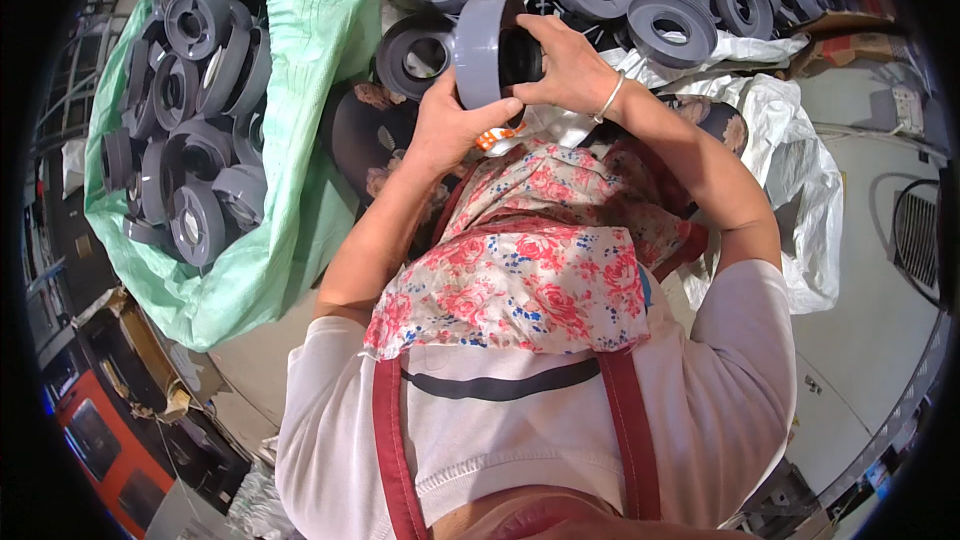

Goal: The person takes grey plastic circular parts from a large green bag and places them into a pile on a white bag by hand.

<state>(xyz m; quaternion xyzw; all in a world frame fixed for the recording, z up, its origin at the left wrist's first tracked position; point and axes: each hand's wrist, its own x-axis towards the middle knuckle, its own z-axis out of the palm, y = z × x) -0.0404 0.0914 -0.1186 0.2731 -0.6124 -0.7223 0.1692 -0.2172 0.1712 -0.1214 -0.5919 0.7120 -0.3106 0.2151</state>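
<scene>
Gray ring (482,52) is held just past the floral apron (520,280), left hand (447,127) and right hand (572,68) curled partway around it; similar rings (222,75) fill a green sack (322,5), pale floor (860,360) at right.

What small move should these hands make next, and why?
Probably tilt the gray ring so its opening faces upward: the left hand and right hand both hold it, but the opening faces rightward and its inside looks dark.
</scene>
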